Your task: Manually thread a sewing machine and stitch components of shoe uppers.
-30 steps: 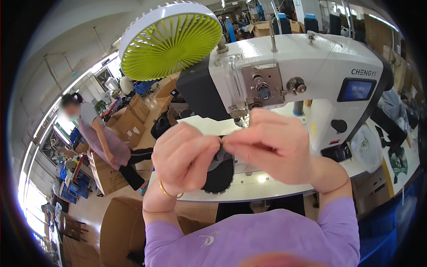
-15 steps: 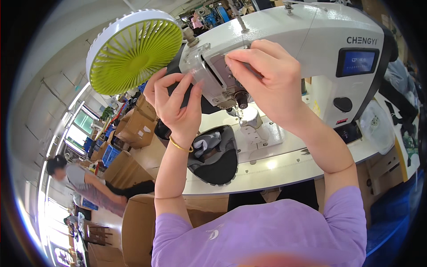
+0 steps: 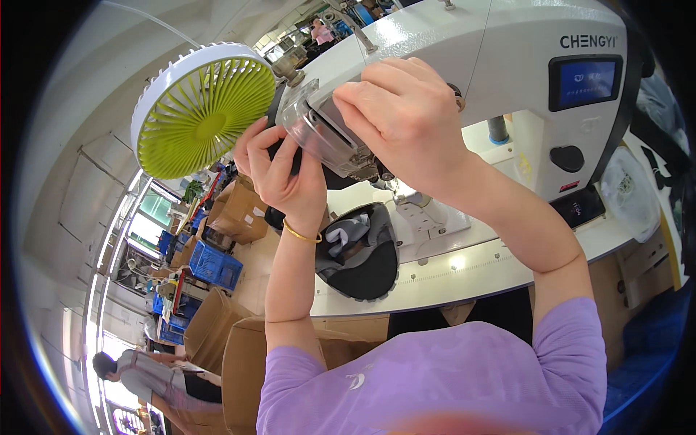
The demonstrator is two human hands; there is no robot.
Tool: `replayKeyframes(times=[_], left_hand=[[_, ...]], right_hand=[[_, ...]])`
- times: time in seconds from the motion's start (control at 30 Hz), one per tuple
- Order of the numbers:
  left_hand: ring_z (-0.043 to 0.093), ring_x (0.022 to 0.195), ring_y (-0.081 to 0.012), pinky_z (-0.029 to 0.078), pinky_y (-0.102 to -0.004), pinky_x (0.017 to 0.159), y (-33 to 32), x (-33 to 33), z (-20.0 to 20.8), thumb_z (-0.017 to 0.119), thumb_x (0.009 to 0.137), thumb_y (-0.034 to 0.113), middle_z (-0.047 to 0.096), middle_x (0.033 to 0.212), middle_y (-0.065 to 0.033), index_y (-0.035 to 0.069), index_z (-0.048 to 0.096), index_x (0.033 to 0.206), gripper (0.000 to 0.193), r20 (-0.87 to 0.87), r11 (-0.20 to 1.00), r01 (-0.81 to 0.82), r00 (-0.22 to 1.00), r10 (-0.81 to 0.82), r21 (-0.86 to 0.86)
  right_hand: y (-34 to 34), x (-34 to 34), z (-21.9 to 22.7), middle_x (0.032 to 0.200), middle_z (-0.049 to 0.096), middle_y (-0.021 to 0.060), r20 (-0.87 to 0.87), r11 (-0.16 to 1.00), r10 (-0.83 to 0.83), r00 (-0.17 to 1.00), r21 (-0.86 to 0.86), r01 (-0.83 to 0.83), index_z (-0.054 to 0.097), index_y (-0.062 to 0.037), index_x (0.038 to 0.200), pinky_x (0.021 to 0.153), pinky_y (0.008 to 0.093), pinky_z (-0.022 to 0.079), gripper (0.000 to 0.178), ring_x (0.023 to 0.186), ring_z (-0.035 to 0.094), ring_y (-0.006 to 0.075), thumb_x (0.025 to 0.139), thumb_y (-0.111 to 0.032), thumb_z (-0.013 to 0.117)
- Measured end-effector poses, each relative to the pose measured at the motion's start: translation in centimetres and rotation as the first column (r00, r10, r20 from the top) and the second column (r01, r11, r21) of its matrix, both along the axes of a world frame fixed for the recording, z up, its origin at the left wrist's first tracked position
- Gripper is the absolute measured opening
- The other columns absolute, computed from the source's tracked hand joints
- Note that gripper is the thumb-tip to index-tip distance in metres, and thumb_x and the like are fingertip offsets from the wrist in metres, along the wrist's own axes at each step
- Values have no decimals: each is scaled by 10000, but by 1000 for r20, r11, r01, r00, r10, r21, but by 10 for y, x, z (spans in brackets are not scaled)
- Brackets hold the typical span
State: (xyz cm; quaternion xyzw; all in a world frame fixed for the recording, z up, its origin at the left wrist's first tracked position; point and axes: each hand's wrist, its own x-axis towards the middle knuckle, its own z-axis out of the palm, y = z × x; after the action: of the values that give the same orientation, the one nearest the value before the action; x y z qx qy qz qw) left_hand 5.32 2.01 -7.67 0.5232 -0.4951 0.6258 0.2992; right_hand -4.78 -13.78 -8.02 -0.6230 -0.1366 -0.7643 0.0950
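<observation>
White metal sewing machine (image 3: 507,43) seems idle: the left hand (image 3: 286,174) has fingers spread, the right hand (image 3: 406,119) fingertips together, contents unclear. Rounded black-grey fabric piece (image 3: 366,272) lies unfed near the white bench's (image 3: 464,270) front edge.

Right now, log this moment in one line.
left hand: at clear cover | right hand: curled before sewing machine, contents unclear | black-grey fabric piece: on white table

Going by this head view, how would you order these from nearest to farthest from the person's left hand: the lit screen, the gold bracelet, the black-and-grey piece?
From the left hand:
1. Gold bracelet, on that wrist.
2. Black-and-grey piece, on the table, below right.
3. Lit screen, far right on the machine.
</observation>
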Motion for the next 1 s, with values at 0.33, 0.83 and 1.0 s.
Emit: replayKeyframes(times=[0.33, 0.83, 1.0], left_hand=[[574, 1050, -280, 403, -403, 920, 2, 2, -1, 834, 682, 18, 654, 956, -40, 49, 772, 947, 274, 47, 999, -47, 998, 46, 23], [593, 1016, -274, 403, -404, 912, 0, 3, -2, 836, 665, 18, 642, 954, -52, 44, 767, 926, 272, 65, 999, -41, 997, 40, 14], [596, 1006, -269, 401, -405, 911, 0, 2, -1, 840, 659, 23, 645, 955, -55, 41, 760, 897, 252, 89, 999, -48, 995, 48, 2]], right_hand=[[2, 4, -2, 657, 515, 26, 42, 999, 49, 998, 0, -49, 571, -74, 681, 626, 345, 446, 122, 659, 564, 206, 644, -118, 678], [6, 1, -3, 698, 550, 15, -16, 1000, -3, 1000, -26, 2, 608, -76, 713, 635, 333, 456, 115, 711, 594, 194, 648, -132, 686], [8, 5, -3, 687, 539, 17, -6, 999, 17, 1000, -38, -17, 600, -79, 696, 633, 335, 456, 106, 696, 593, 195, 655, -130, 684]])
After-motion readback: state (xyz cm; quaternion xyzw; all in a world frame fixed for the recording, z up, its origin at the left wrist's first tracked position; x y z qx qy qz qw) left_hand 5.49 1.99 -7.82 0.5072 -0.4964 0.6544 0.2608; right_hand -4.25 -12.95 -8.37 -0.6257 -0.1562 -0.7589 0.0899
